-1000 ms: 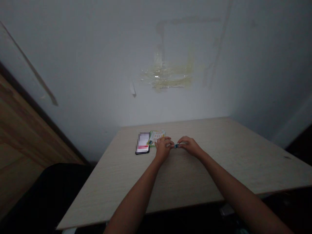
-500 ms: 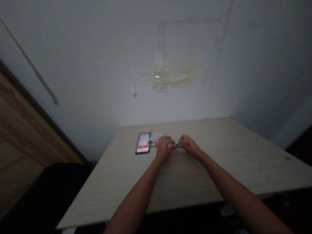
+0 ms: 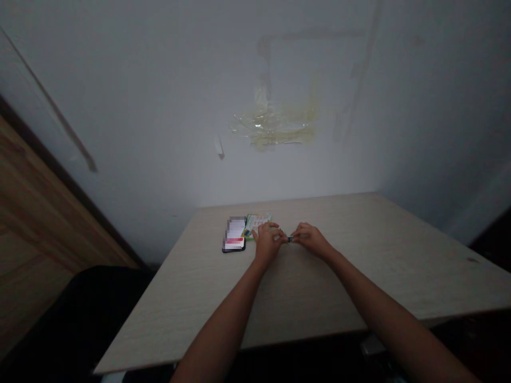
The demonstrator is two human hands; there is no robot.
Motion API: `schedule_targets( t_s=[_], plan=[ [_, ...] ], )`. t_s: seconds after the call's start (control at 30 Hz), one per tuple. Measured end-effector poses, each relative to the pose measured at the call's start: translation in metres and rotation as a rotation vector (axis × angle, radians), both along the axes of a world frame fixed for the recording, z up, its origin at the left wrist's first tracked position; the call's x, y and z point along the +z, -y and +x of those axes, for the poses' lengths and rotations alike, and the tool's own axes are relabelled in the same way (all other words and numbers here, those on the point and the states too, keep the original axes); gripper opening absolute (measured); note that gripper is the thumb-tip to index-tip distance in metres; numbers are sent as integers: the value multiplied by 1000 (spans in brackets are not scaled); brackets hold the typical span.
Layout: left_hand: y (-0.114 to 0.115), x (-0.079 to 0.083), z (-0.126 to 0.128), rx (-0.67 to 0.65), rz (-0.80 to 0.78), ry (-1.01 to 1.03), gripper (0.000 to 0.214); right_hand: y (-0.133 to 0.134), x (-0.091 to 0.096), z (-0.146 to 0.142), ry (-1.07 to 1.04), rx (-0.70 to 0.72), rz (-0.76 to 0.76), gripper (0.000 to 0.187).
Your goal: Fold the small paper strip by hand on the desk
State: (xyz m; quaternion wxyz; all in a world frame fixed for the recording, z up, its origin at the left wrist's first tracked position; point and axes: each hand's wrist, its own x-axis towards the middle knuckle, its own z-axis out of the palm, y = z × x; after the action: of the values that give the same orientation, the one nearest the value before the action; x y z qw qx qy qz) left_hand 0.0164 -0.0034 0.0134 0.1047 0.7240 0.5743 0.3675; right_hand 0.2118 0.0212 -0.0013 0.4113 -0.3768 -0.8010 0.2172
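Between my two hands is a small dark-blue and white piece (image 3: 290, 239), too small to name. My left hand (image 3: 268, 242) pinches its left end between thumb and finger, the other fingers partly spread. On the other side, my right hand (image 3: 311, 238) is closed in a pinch at its right end. Just behind and left of my left hand lies a green-and-white printed packet or card (image 3: 255, 221), partly covered by that hand. A phone (image 3: 233, 234) with a lit, blurred screen lies face up beside it.
The pale wooden table (image 3: 339, 292) meets a grey wall (image 3: 159, 106) at its back edge. Shiny yellowed tape (image 3: 279, 127) sticks to the wall. A wooden panel (image 3: 40, 213) and a black object (image 3: 91, 303) stand left of the table.
My right hand's fingers have come slightly closer to the small piece, and a thin bit that showed at its right end is now hardly visible. The phone and packet stay put.
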Motion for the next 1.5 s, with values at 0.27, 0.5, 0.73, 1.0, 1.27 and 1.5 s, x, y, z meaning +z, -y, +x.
schedule_targets(
  t_s=[0.27,0.5,0.73,1.0,1.27,1.5],
  plan=[
    [-2,-3,-3,-6,-12,-26,4,1,-2,-1,-4,3,-92,11],
    [-2,1,-7,2,-10,-60,13,3,3,3,79,-117,-35,9],
    [0,1,-11,36,-19,-141,18,5,6,4,159,-106,3,11],
    [-4,-5,-8,10,3,-159,14,4,6,3,223,-59,44,7],
    [-2,-7,-7,-74,-34,-145,20,2,5,11,234,-327,35,9],
    [2,-6,-8,94,-24,-374,35,-4,1,23,269,-512,2,9]
  ],
)
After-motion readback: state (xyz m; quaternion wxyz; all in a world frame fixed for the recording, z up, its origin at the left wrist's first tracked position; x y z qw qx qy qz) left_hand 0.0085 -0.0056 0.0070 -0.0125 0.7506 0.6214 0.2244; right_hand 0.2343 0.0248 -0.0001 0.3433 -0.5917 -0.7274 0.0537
